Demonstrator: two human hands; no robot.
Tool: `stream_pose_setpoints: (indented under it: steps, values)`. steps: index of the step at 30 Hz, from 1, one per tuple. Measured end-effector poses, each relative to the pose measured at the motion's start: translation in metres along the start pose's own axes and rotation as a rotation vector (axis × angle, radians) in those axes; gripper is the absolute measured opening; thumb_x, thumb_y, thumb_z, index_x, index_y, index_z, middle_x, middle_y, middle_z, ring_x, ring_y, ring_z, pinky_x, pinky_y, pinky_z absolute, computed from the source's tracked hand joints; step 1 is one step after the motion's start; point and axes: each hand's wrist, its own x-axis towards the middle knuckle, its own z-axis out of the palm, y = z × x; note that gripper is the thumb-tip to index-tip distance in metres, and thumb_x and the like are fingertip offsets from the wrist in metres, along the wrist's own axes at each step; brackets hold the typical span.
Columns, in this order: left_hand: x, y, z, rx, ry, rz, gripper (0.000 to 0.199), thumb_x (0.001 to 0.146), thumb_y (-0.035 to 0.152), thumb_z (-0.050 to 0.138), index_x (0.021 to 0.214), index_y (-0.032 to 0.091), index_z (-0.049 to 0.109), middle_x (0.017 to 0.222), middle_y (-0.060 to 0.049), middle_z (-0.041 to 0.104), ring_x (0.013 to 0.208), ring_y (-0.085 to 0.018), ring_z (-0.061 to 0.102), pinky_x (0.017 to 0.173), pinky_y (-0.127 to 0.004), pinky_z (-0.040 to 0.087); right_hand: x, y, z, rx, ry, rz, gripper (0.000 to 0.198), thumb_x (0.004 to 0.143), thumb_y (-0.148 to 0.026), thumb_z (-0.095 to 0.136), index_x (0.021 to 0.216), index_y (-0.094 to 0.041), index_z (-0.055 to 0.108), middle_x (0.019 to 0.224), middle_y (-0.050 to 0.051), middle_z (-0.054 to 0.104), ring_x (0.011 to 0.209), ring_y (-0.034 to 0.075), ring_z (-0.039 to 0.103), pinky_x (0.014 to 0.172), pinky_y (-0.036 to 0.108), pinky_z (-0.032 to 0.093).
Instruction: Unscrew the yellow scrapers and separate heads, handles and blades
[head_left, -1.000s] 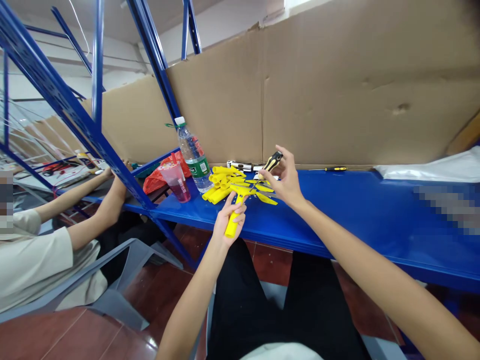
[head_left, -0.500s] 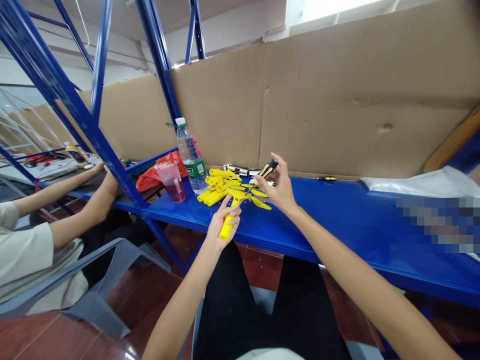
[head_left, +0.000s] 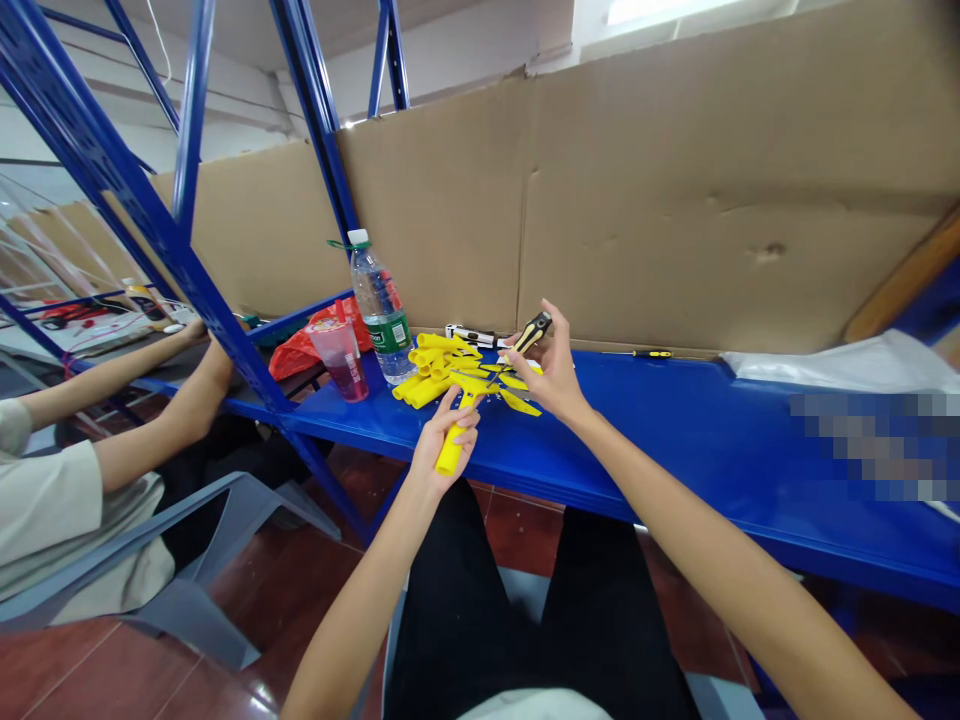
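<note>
My left hand (head_left: pixel 448 440) is closed around the hollow tube handle of a yellow T-shaped scraper (head_left: pixel 468 398), held over the front edge of the blue table. In my right hand (head_left: pixel 553 370) is a black and yellow screwdriver (head_left: pixel 534 332), gripped by its handle between thumb and fingers. Its shaft slants down and left to the scraper's head; whether the tip touches a screw is too small to tell. Just behind my left hand lies a pile of several more yellow scrapers (head_left: pixel 424 388), with further yellow heads reaching under my right hand.
A water bottle (head_left: pixel 382 320) and a plastic cup (head_left: pixel 341 362) with red drink stand left of the pile. At the back lie a white and black tool (head_left: pixel 472 337) and a second screwdriver (head_left: pixel 651 353). Blue rack posts (head_left: pixel 225 330) and a seated co-worker (head_left: pixel 52 470) are leftward; cardboard (head_left: pixel 675 200) walls the back.
The whole view has shifted slightly. The screwdriver's handle has turned a little in my right fingers, its shaft still directed at the scraper's head. My left hand keeps the same hold.
</note>
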Motion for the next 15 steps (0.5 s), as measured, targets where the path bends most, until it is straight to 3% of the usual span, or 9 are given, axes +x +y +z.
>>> stream_pose_setpoints:
  steps: [4, 10, 15]
  values:
    - [-0.0003, -0.0002, -0.0001, 0.027, -0.010, -0.012, 0.068, 0.093, -0.007, 0.055, 0.152, 0.028, 0.058, 0.152, -0.020, 0.064, 0.062, -0.002, 0.053, 0.043, -0.008, 0.040, 0.0004, 0.0043, -0.0027, -0.087, 0.037, -0.016, 0.111, 0.096, -0.082, 0.071, 0.181, -0.043, 0.010, 0.133, 0.013, 0.073, 0.107, 0.038, 0.080, 0.096, 0.070, 0.069]
    - [-0.0016, 0.0002, 0.0011, 0.036, -0.006, -0.004, 0.069, 0.093, -0.007, 0.055, 0.152, 0.029, 0.060, 0.153, -0.018, 0.063, 0.061, -0.002, 0.053, 0.043, -0.007, 0.039, 0.0006, 0.0000, -0.0010, -0.012, -0.021, -0.011, 0.108, 0.102, -0.081, 0.062, 0.182, -0.041, 0.001, 0.143, 0.016, 0.072, 0.120, 0.037, 0.079, 0.110, 0.068, 0.065]
    - [-0.0035, -0.0003, 0.0017, 0.034, -0.013, -0.016, 0.066, 0.093, -0.008, 0.055, 0.150, 0.026, 0.060, 0.148, -0.019, 0.065, 0.061, -0.003, 0.052, 0.042, -0.008, 0.038, 0.0024, 0.0016, -0.0022, -0.037, 0.024, -0.011, 0.114, 0.097, -0.085, 0.068, 0.181, -0.042, 0.005, 0.133, 0.013, 0.073, 0.107, 0.037, 0.081, 0.097, 0.070, 0.070]
